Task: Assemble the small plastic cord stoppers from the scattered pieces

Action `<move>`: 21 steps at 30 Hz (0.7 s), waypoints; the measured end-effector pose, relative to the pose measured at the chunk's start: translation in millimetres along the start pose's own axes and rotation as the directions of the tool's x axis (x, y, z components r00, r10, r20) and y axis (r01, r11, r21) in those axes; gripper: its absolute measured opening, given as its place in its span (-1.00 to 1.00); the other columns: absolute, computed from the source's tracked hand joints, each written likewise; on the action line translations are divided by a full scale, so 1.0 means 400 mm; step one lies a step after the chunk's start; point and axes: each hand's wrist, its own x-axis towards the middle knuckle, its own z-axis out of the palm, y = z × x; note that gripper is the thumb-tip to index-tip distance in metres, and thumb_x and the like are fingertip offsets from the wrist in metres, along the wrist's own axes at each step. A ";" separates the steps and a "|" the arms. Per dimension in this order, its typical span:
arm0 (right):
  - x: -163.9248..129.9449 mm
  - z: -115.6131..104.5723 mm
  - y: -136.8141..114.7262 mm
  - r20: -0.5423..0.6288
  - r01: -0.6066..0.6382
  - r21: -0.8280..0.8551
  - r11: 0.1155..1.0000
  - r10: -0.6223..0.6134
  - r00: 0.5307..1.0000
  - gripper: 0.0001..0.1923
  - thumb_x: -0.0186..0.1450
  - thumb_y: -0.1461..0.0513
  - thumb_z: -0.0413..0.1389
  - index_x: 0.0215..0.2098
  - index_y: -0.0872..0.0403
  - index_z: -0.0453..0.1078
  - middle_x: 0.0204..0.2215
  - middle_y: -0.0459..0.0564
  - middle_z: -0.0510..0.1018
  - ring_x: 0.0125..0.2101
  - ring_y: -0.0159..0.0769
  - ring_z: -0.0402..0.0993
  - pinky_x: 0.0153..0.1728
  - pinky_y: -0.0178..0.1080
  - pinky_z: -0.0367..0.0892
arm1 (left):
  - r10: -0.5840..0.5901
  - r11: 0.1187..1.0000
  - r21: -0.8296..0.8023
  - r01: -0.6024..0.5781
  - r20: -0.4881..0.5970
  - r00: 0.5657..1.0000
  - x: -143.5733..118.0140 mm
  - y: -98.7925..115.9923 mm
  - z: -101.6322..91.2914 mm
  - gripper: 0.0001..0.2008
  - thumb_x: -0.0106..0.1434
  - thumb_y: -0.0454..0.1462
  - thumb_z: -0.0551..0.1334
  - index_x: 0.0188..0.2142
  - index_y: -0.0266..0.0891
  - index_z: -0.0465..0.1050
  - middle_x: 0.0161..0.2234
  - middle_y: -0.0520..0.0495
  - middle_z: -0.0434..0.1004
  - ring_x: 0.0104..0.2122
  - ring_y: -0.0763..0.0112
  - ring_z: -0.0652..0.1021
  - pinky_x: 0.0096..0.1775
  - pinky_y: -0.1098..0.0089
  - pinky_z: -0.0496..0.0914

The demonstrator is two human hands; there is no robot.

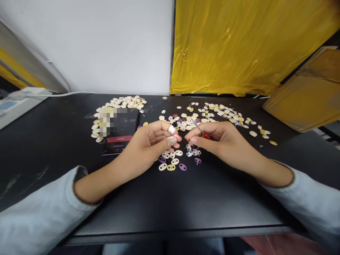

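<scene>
My left hand (148,143) is closed, with a small pinkish piece (176,137) pinched between thumb and fingertips. A thin metal-shafted tool with a red handle, which looks like a small screwdriver (207,136), is in my right hand (223,140). The shaft points up and to the left, and the fingers wrap round the handle. Right thumb and index tip come close together; whether something tiny sits there I cannot tell. Below the hands lie several oval two-hole pieces in cream, such as a cream piece (179,153), a yellow piece (171,167) and a purple piece (182,166).
A phone (124,129) lies left of my left hand, beside a pile of cream ovals (124,102). More loose pieces (225,111) spread across the back right of the black table (170,205). A cardboard box (305,95) stands right; a white power strip (23,99) is far left.
</scene>
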 end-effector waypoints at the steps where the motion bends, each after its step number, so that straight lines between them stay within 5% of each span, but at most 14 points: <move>1: 0.001 -0.001 0.001 -0.006 0.015 -0.014 1.000 -0.015 1.000 -0.85 0.31 0.19 0.19 -0.28 0.06 0.60 -0.34 -0.02 0.65 -0.32 -0.24 0.51 -0.25 -0.20 0.36 | 0.007 1.000 0.011 -0.007 -0.014 1.000 0.000 0.001 0.000 -0.86 0.28 -0.25 0.31 -0.21 -0.28 0.44 -0.25 -0.09 0.60 -0.26 0.37 0.62 -0.24 0.41 0.53; 7: 0.000 -0.009 0.010 -0.049 0.057 -0.114 0.992 -0.063 0.997 -0.85 0.31 0.23 0.17 -0.28 0.06 0.61 -0.33 -0.06 0.67 -0.34 -0.28 0.53 -0.28 -0.25 0.35 | 0.105 0.971 0.220 -0.091 -0.052 0.993 -0.007 -0.003 -0.006 -0.90 0.29 -0.26 0.28 -0.24 -0.25 0.45 -0.28 -0.03 0.54 -0.27 0.38 0.56 -0.19 0.38 0.46; 14: -0.003 -0.008 0.023 0.052 -0.021 -0.190 0.982 0.032 0.998 -0.83 0.26 0.28 0.14 -0.31 0.05 0.61 -0.46 -0.11 0.63 -0.44 -0.31 0.50 -0.40 -0.28 0.32 | 0.125 0.826 0.545 -0.141 0.066 0.990 -0.016 0.012 -0.009 -0.84 0.33 -0.34 0.14 -0.38 -0.23 0.44 -0.47 0.07 0.44 -0.45 0.45 0.44 -0.38 0.42 0.31; 21: 0.016 -0.035 0.039 -0.111 0.043 -0.352 0.935 -0.087 0.990 -0.80 0.33 0.21 0.11 -0.26 0.07 0.59 -0.38 -0.03 0.63 -0.38 -0.25 0.47 -0.38 -0.26 0.27 | 0.327 0.606 0.741 -0.290 0.100 0.940 0.007 -0.004 -0.033 -0.78 0.32 -0.38 0.12 -0.15 -0.22 0.52 -0.15 -0.07 0.59 -0.16 0.28 0.56 -0.06 0.29 0.41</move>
